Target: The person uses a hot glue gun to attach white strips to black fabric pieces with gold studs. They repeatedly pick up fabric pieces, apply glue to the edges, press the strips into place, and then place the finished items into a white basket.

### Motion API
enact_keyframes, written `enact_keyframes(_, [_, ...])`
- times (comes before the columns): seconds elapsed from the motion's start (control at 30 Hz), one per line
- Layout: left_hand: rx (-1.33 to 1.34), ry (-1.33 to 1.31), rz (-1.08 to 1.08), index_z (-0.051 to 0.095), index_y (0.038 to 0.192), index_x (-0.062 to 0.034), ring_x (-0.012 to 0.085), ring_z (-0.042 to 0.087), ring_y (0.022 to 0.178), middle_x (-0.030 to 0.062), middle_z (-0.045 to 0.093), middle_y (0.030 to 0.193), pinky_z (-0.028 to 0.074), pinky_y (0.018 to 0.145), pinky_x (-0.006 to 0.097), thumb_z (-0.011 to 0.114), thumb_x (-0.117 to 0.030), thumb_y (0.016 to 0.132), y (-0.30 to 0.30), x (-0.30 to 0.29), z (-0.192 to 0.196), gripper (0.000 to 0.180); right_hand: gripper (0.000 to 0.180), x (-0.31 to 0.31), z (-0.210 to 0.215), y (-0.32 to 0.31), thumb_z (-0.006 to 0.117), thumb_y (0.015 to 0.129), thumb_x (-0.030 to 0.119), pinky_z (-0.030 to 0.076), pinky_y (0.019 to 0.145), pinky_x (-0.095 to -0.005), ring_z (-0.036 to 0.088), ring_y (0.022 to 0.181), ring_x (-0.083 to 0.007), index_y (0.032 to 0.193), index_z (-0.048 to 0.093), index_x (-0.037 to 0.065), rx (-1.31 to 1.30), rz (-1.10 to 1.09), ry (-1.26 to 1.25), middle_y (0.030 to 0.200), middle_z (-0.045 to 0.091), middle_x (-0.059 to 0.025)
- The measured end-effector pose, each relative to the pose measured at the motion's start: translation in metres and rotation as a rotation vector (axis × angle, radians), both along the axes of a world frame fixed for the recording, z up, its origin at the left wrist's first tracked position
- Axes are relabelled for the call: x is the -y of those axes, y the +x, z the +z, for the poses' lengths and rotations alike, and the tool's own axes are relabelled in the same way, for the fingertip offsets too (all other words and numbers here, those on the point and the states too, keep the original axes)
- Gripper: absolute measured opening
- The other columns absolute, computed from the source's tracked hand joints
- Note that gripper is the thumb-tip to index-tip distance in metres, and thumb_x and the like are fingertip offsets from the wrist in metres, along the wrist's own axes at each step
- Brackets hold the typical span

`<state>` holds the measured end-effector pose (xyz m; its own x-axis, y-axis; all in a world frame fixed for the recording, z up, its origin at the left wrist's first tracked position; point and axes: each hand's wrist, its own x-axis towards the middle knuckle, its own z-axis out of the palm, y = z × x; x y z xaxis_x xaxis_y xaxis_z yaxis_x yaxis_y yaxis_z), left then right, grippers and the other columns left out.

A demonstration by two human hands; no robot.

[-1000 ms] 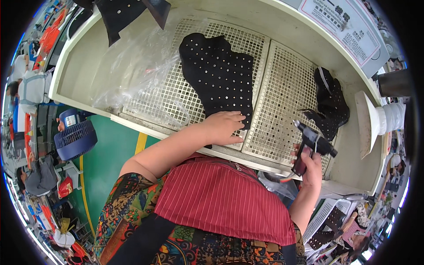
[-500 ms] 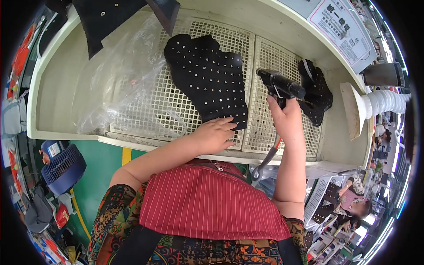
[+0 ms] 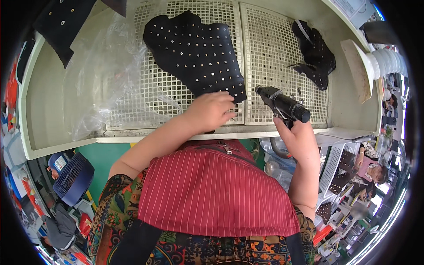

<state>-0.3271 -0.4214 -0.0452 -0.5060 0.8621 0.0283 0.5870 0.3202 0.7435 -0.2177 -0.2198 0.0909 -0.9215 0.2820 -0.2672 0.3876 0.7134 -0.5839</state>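
On the plastic grid lies a black flat cut piece (image 3: pixel 194 48), dotted with rows of small metallic studs or eyelets. My left hand (image 3: pixel 210 111) is at the lower edge of this piece, fingers loosely bent with the thumb apart; whether the fingertips touch it is hard to tell. My right hand (image 3: pixel 298 130) grips a black pistol-shaped spray gun (image 3: pixel 282 104) from below. The gun's narrow front end points left, toward the lower right corner of the piece. A second, crumpled black studded piece (image 3: pixel 314 53) rests on the right grid panel.
A cream trough (image 3: pixel 39 101) with raised walls surrounds the grid. Clear plastic film (image 3: pixel 106 84) covers its left side. More studded black material (image 3: pixel 62 26) hangs over the far left wall. A white duct hood (image 3: pixel 357 70) stands at right; a blue fan (image 3: pixel 75 179) is below left.
The view has shifted, and the trough and its pieces sit higher in it. My right hand has drawn the gun nearer to me. My left hand has gone from lying flat to more bent.
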Motion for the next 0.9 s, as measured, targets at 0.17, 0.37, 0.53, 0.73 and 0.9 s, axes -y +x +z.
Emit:
enact_keyframes(0.17, [-0.349,0.108,0.309,0.063,0.104,-0.0066,0.0311,0.055,0.11,0.0116,0.061,0.113,0.044,0.095,0.04,0.064,-0.01,0.079,-0.065,0.024,0.005,0.025,0.03,-0.005,0.007,0.02,0.064,0.081,0.015,0.048,0.07,-0.0401,0.061,0.08,-0.0394,0.105,0.056,0.0,0.057,0.02,-0.007,0.083,0.062,-0.0219])
enact_keyframes(0.37, [-0.762,-0.434,0.557,0.047,0.133,-0.0197,0.0255,0.031,0.136,0.0051,0.039,0.144,0.019,0.112,0.051,0.066,-0.016,0.08,-0.16,0.063,0.001,0.057,0.031,-0.008,0.015,0.02,0.063,0.08,0.012,0.048,0.072,-0.0391,0.06,0.081,-0.04,0.108,0.055,0.0,0.126,0.067,-0.014,0.084,0.061,-0.0219])
enact_keyframes(0.53, [-0.586,-0.723,0.453,0.051,0.128,-0.0187,0.0252,0.044,0.124,0.0047,0.052,0.131,0.026,0.108,0.051,0.065,-0.021,0.081,-0.18,0.064,0.016,0.049,0.032,-0.015,0.004,0.013,0.064,0.08,0.01,0.047,0.076,-0.0352,0.062,0.082,-0.0311,0.109,0.058,-0.001,-0.039,0.06,-0.095,0.087,0.064,-0.0175])
enact_keyframes(0.73, [-0.427,-0.611,0.476,0.065,0.108,-0.0148,0.0295,0.063,0.094,0.0082,0.067,0.102,0.048,0.084,0.043,0.06,-0.028,0.084,-0.159,0.073,0.027,0.027,0.031,-0.016,-0.002,-0.007,0.065,0.08,0.01,0.047,0.073,-0.0335,0.059,0.077,-0.0224,0.108,0.06,-0.002,-0.079,0.046,-0.143,0.086,0.064,-0.0142])
enact_keyframes(0.9, [0.086,-0.657,0.44,0.071,0.098,-0.0106,0.0315,0.063,0.085,0.0132,0.068,0.093,0.05,0.077,0.04,0.062,-0.032,0.083,-0.16,0.084,0.049,0.028,0.031,-0.006,0.004,-0.046,0.064,0.081,0.01,0.046,0.072,-0.0329,0.059,0.076,-0.0204,0.109,0.059,-0.002,-0.065,0.091,-0.168,0.085,0.063,-0.0131])
